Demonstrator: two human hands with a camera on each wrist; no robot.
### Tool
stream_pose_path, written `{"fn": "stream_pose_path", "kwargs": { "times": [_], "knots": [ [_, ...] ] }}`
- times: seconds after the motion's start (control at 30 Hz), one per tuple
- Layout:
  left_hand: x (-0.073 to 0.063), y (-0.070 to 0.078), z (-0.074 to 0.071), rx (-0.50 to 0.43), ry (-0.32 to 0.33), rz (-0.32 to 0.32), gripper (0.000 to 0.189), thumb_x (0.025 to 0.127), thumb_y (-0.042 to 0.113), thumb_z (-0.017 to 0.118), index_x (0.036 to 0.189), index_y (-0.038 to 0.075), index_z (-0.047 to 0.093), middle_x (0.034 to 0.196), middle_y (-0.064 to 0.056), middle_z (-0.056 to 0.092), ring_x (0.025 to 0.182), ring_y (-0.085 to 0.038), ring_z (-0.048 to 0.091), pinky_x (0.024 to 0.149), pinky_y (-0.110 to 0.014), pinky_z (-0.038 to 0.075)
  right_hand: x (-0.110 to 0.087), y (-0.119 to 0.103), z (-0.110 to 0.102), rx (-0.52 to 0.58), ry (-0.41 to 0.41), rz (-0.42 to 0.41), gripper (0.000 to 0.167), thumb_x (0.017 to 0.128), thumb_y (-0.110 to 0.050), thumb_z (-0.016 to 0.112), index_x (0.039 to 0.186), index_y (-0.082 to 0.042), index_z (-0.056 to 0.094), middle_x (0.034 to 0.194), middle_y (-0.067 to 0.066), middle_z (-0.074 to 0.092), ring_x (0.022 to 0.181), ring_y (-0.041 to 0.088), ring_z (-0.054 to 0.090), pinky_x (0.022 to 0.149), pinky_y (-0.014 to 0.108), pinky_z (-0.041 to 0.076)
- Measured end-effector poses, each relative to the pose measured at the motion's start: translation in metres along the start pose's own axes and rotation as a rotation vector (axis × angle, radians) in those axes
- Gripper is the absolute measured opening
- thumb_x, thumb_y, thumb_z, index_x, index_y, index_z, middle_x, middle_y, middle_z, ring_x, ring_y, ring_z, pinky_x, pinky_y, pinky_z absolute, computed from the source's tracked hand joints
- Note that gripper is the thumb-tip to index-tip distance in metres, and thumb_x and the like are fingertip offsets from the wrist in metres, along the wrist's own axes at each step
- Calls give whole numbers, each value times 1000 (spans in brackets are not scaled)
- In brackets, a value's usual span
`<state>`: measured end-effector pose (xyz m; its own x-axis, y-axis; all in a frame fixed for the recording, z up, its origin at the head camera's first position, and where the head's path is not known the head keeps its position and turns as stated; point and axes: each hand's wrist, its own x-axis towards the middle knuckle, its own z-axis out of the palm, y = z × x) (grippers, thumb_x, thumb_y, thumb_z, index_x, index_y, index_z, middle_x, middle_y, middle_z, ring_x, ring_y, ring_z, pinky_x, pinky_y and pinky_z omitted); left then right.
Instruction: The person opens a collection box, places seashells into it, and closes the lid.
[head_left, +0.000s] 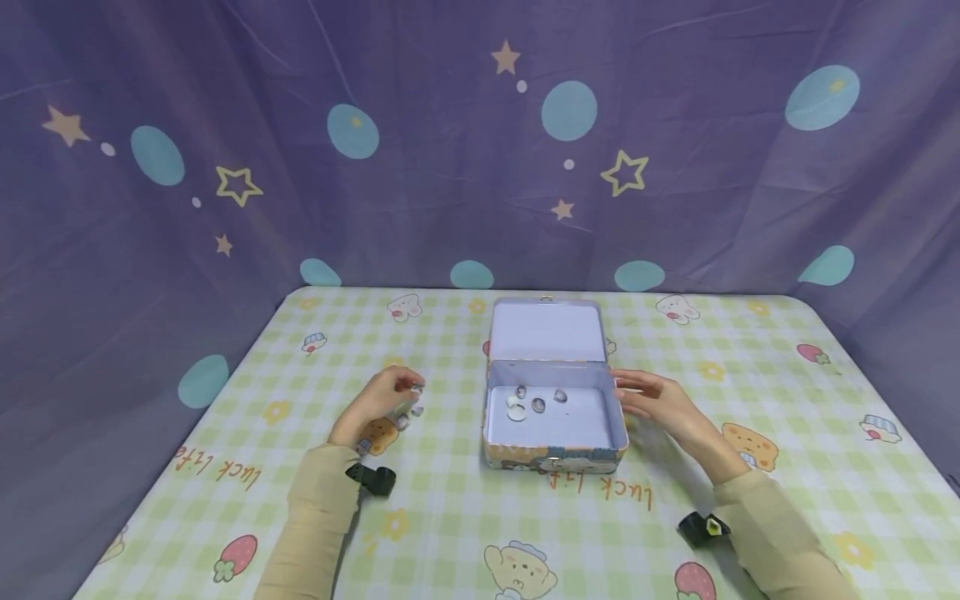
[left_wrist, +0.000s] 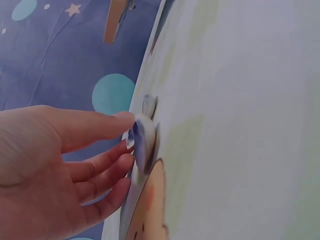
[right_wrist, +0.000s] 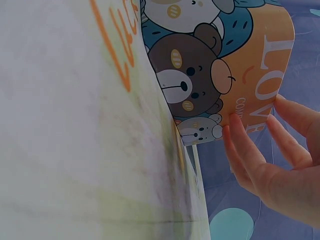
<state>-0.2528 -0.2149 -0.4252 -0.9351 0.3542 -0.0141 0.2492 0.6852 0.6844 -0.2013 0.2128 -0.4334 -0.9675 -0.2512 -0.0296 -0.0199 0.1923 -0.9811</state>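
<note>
An open tin box [head_left: 556, 429] with a bear print stands mid-table, its lid [head_left: 547, 332] tipped back. Several small shells [head_left: 560, 396], dark and white, lie on its floor. My left hand [head_left: 382, 395], left of the box, pinches a small shell [left_wrist: 130, 139] between thumb and fingers, which partly cover it. Close by on the cloth are a purple-and-white shell [left_wrist: 145, 142] and a smaller pale shell [left_wrist: 149, 106]. My right hand [head_left: 663, 406] rests its extended fingertips against the box's right side, over the orange printed wall [right_wrist: 250, 65] in the right wrist view.
A green-and-white checked cloth [head_left: 442, 533] printed with cartoon figures covers the table. Behind the table hangs a purple curtain [head_left: 450, 192] with stars and blue ovals. Dark wrist camera mounts [head_left: 372, 479] sit at both sleeves.
</note>
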Motion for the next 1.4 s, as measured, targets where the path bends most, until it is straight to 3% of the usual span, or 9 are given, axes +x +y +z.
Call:
{"fn": "stream_pose_path", "kwargs": {
  "times": [0.17,0.47,0.77,0.93,1.17,1.4],
  "knots": [
    [0,0,2,16,7,0,19,82,1,56,100,-1,62,88,-11,52,76,-19,46,66,-31,39,2,5,-2,4,-1,15,52,82,-31,62,127,-7,47,121,14,48,97,8,56,81,24,46],
    [0,-2,4,26,9,-17,16,83,-1,55,97,0,62,83,-8,54,74,-17,47,65,-29,39,0,-4,2,0,15,32,56,83,-28,62,127,0,44,123,21,45,96,7,56,81,25,47],
    [-2,-1,4,13,7,-16,13,85,0,52,93,0,62,78,-7,54,69,-16,47,61,-29,39,-1,-7,4,-4,23,33,53,83,-25,61,127,1,44,123,23,44,98,13,56,81,26,47],
    [-2,0,4,12,4,-26,11,86,4,52,91,2,62,79,-6,54,70,-16,47,61,-29,39,0,-5,3,-18,27,37,52,83,-26,61,127,-2,46,122,20,46,96,9,56,81,25,47],
    [-1,13,2,-18,26,-12,12,88,8,52,90,3,63,80,-6,56,73,-17,49,66,-30,41,-2,-9,2,-4,23,69,55,84,-26,60,129,0,42,126,23,42,98,10,55,82,25,46],
    [-3,36,2,-45,29,80,15,88,10,53,95,2,63,82,-4,58,75,-17,52,63,-29,43,-2,-11,3,24,9,78,56,85,-25,60,130,1,40,128,24,40,102,15,54,83,25,46]
  ]
}}
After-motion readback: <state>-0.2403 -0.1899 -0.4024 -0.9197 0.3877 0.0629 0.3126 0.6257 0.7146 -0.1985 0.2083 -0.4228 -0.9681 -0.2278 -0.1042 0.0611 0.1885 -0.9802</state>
